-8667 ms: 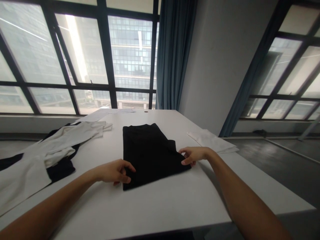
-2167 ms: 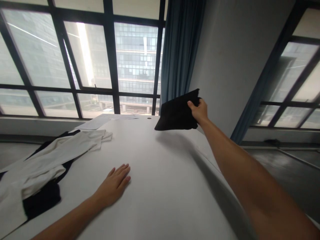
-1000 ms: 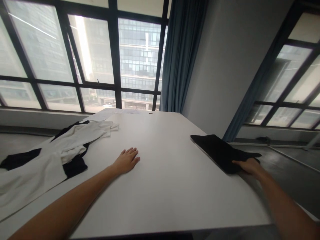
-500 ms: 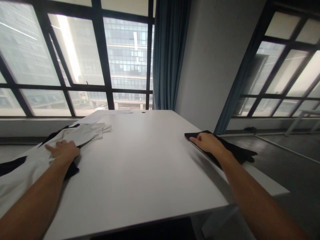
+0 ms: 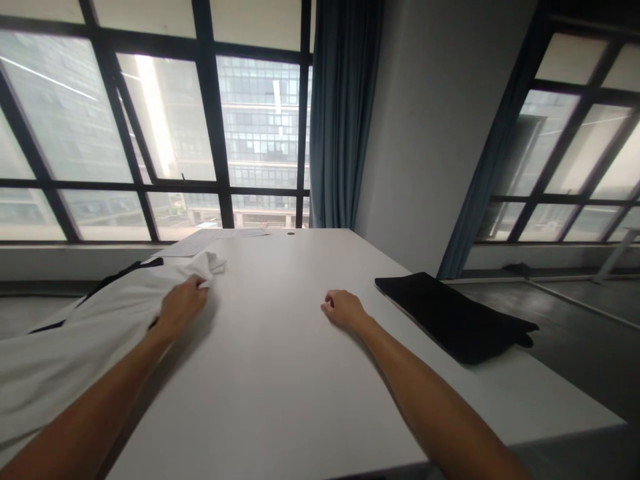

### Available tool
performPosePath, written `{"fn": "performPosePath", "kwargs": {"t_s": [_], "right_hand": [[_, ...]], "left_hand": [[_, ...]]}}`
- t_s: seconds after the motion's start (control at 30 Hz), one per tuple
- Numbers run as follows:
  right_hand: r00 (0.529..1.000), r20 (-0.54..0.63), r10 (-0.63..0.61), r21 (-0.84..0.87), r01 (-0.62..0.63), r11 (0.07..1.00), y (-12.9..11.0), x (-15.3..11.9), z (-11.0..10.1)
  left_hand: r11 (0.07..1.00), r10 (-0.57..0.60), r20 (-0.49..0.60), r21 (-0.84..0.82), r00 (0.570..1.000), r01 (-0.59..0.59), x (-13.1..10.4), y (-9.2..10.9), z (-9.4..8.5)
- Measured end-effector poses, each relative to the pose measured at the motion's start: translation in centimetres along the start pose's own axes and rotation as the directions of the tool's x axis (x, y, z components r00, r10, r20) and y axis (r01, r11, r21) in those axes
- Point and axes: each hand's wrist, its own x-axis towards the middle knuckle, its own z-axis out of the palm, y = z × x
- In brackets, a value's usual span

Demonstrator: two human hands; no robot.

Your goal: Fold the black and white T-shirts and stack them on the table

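At the left edge of the table lies a white cloth garment [image 5: 107, 313], loosely spread, with black cloth [image 5: 125, 270] showing along its far side. My left hand [image 5: 184, 303] pinches the garment near its far right end, which is slightly lifted and bunched. Above the middle of the table is my right hand [image 5: 345, 309], its fingers loosely curled with nothing in them. To the right of that hand a folded black cloth [image 5: 450, 317] rests flat along the table's right side, apart from the hand.
The white table [image 5: 270, 373] stretches away toward the windows [image 5: 173, 120]. Sheets of paper [image 5: 187, 245] lie at its far left, near a small dark round hole [image 5: 291, 233]. A blue curtain [image 5: 340, 120] hangs beside a grey pillar [image 5: 415, 133].
My right hand has let go of the black cloth and moved left, leaving it on the table. My left hand has moved right and forward and gripped the white garment's end.
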Motion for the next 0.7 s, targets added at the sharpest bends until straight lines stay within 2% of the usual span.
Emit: {"fn": "performPosePath", "kwargs": {"t_s": [0.03,0.1,0.17,0.2,0.27,0.3,0.33,0.37,0.4,0.43,0.47,0.5,0.57,0.63,0.7], "right_hand": [[0.999,-0.012,-0.032,0.033,0.033,0.999,0.0,-0.2,0.3],[0.994,-0.035,-0.105,0.121,0.108,0.987,-0.1,-0.4,0.9],[0.975,-0.066,-0.211,0.204,0.22,0.954,-0.1,-0.7,1.3],[0.959,-0.08,-0.273,0.233,0.284,0.93,-0.1,-0.8,1.5],[0.921,-0.104,-0.376,0.26,0.391,0.883,-0.3,-1.0,1.9],[0.907,-0.107,-0.407,0.266,0.421,0.867,-0.4,-1.1,2.1],[0.899,-0.101,-0.426,0.275,0.437,0.856,-0.5,-1.2,2.1],[0.894,-0.09,-0.44,0.288,0.446,0.847,-0.6,-1.2,2.1],[0.892,-0.079,-0.446,0.305,0.447,0.841,-0.6,-1.2,2.0],[0.896,-0.073,-0.438,0.326,0.436,0.839,-0.5,-1.1,1.7],[0.91,-0.076,-0.408,0.349,0.408,0.844,-0.3,-1.0,1.4],[0.932,-0.091,-0.351,0.369,0.359,0.857,0.0,-0.8,1.0],[0.973,-0.17,-0.158,0.4,0.215,0.891,1.3,-0.3,-0.1],[0.956,-0.286,0.07,0.426,0.061,0.903,3.1,0.2,-1.2],[0.925,-0.326,0.197,0.425,-0.042,0.904,5.1,0.6,-2.2]], "left_hand": [[0.995,0.081,0.011,-0.06,0.997,-0.081,-0.4,1.7,0.9],[0.91,0.302,0.023,-0.303,0.953,-0.281,-1.6,5.3,2.7],[0.761,0.488,0.062,-0.518,0.87,-0.39,-3.5,8.7,3.9],[0.679,0.587,0.097,-0.6,0.804,-0.423,-4.6,10.2,4.2],[0.533,0.762,0.169,-0.712,0.625,-0.458,-6.8,12.3,4.1],[0.483,0.822,0.2,-0.741,0.534,-0.467,-7.8,12.8,3.8],[0.453,0.859,0.224,-0.752,0.46,-0.478,-8.4,13.0,3.4],[0.443,0.877,0.244,-0.744,0.415,-0.5,-8.8,12.7,3.0],[0.454,0.879,0.262,-0.712,0.397,-0.536,-8.9,12.1,2.7],[0.483,0.87,0.285,-0.655,0.402,-0.581,-8.6,11.2,2.3],[0.528,0.848,0.315,-0.575,0.426,-0.625,-8.0,10.0,2.0],[0.584,0.812,0.357,-0.479,0.462,-0.656,-7.3,8.6,1.8],[0.698,0.701,0.459,-0.285,0.546,-0.657,-5.5,5.8,1.2],[0.778,0.587,0.523,-0.152,0.618,-0.61,-3.9,3.5,0.6],[0.823,0.505,0.556,-0.079,0.66,-0.563,-2.8,1.9,-0.1]]}}
